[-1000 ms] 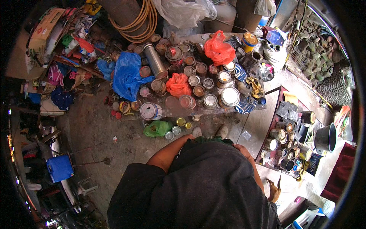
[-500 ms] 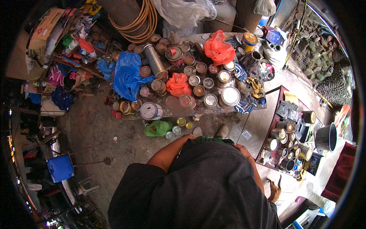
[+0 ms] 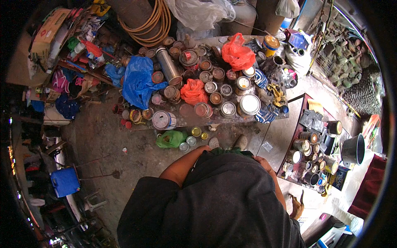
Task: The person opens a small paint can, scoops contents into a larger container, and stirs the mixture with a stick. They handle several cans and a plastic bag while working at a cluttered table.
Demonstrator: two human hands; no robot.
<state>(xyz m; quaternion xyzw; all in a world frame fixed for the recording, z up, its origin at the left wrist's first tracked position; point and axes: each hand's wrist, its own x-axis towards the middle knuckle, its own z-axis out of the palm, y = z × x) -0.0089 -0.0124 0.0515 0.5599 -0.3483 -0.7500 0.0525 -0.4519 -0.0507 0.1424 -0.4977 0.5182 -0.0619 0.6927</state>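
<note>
Beside black shirt (image 3: pixel 231 186) I see left hand (image 3: pixel 204 149), right hand (image 3: pixel 259 159), well apart, partly hidden; grip: can't tell. Lettering on brown carton (image 3: pixel 51 25), dark box (image 3: pixel 340 177).

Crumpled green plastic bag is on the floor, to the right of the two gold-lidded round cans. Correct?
Wrong side: the head view shows the crumpled green plastic bag on the floor, to the left of the two gold-lidded round cans.

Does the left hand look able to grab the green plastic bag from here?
Probably not without bending: the green plastic bag lies on the floor, apparently well below the left hand, though nothing visible seems to block the way.
</note>
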